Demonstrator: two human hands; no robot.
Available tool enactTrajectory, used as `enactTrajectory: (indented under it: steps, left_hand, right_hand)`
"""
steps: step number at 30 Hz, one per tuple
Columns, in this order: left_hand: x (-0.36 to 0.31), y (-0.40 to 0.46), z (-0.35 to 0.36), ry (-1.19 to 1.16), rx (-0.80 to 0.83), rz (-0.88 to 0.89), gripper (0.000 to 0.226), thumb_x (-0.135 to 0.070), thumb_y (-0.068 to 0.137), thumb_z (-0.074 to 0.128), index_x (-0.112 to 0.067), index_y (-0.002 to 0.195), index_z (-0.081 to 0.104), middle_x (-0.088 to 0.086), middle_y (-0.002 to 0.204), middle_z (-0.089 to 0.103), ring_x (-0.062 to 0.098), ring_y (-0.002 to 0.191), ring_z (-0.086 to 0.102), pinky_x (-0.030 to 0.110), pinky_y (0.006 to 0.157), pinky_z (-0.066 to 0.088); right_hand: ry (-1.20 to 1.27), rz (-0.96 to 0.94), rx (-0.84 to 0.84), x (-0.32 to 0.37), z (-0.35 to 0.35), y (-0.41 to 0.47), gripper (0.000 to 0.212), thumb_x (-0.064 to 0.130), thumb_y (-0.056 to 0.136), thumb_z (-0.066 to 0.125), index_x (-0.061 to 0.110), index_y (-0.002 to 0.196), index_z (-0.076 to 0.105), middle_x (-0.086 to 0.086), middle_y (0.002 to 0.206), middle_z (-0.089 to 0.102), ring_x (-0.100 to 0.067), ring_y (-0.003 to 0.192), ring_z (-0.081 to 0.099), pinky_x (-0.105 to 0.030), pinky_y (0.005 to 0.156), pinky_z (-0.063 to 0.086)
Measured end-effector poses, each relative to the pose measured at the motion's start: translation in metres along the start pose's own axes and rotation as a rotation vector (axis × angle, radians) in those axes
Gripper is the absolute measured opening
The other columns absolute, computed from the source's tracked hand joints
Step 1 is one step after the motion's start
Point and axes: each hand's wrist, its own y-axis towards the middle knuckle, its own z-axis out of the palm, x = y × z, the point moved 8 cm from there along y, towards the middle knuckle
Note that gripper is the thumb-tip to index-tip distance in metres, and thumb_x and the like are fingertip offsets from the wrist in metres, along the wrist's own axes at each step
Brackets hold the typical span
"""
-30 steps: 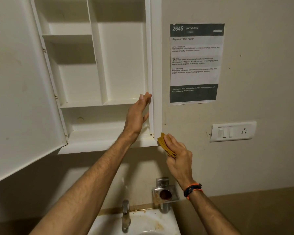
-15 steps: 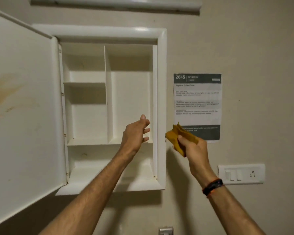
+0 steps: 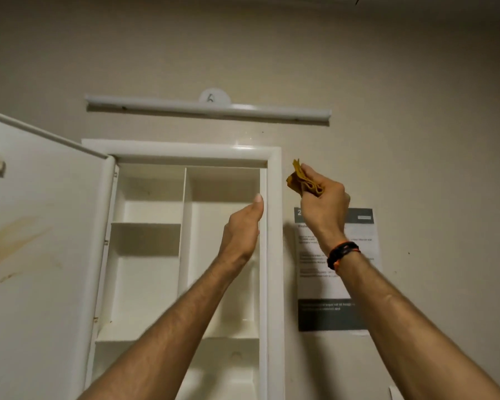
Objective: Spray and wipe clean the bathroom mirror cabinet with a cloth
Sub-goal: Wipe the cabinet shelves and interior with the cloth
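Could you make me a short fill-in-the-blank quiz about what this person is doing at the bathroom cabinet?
1. The right hand grips a folded ____ cloth.
2. The cabinet door stands ____.
3. The left hand holds ____.
4. The cloth is beside the cabinet frame's upper ____ corner.

Missing words: yellow; open; nothing; right

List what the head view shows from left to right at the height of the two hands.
Open cabinet door → cabinet shelves → left hand at the cabinet's right inner edge → yellow cloth → right hand gripping it → paper notice on the wall.
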Motion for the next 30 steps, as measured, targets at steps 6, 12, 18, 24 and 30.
enactTrajectory:
  steps: [6, 12, 18, 24, 30]
  left_hand:
    - [0.005, 0.003, 0.001, -0.099, 0.004, -0.011, 0.054, -0.056, 0.099, 0.031, -0.022, 0.129, 0.060, -0.013, 0.126, 0.063, -0.002, 0.112, 0.057, 0.032, 0.104, 0.045]
    - [0.010, -0.001, -0.001, -0.134, -0.003, -0.050, 0.064, -0.055, 0.099, 0.032, -0.011, 0.142, 0.048, 0.001, 0.146, 0.049, 0.010, 0.131, 0.047, 0.033, 0.107, 0.043]
    - [0.010, -0.010, 0.000, -0.105, 0.008, -0.061, 0.060, -0.056, 0.099, 0.029, -0.017, 0.137, 0.054, -0.003, 0.143, 0.052, 0.007, 0.125, 0.049, 0.033, 0.105, 0.044]
    - [0.005, -0.022, -0.001, -0.005, -0.019, -0.092, 0.066, -0.059, 0.098, 0.029, -0.015, 0.144, 0.045, -0.001, 0.148, 0.047, 0.014, 0.131, 0.048, 0.039, 0.108, 0.043]
    - [0.003, -0.038, -0.015, 0.113, -0.038, -0.096, 0.065, -0.059, 0.097, 0.030, -0.016, 0.145, 0.044, -0.001, 0.148, 0.046, 0.014, 0.129, 0.050, 0.035, 0.105, 0.045]
  right_hand:
    - [-0.336, -0.489, 0.101, 0.053, 0.028, 0.016, 0.061, -0.017, 0.079, 0.054, 0.015, 0.130, 0.063, -0.010, 0.136, 0.059, -0.023, 0.125, 0.056, -0.026, 0.109, 0.038]
    - [-0.547, -0.617, 0.311, 0.033, 0.044, -0.019, 0.043, 0.001, 0.084, 0.064, 0.012, 0.126, 0.064, -0.010, 0.136, 0.058, -0.027, 0.126, 0.055, -0.036, 0.102, 0.046]
    - [-0.420, -0.478, 0.406, -0.001, 0.029, -0.055, 0.056, 0.001, 0.085, 0.065, 0.017, 0.138, 0.054, -0.005, 0.148, 0.044, -0.015, 0.139, 0.035, -0.026, 0.116, 0.025]
    - [-0.181, -0.366, 0.251, 0.010, 0.004, -0.058, 0.060, -0.012, 0.075, 0.054, 0.016, 0.128, 0.063, 0.018, 0.120, 0.053, 0.005, 0.104, 0.056, 0.007, 0.090, 0.032]
    - [0.186, 0.040, 0.145, -0.006, 0.002, -0.052, 0.038, 0.005, 0.087, 0.068, 0.029, 0.117, 0.070, 0.026, 0.093, 0.070, 0.007, 0.084, 0.067, -0.022, 0.081, 0.058]
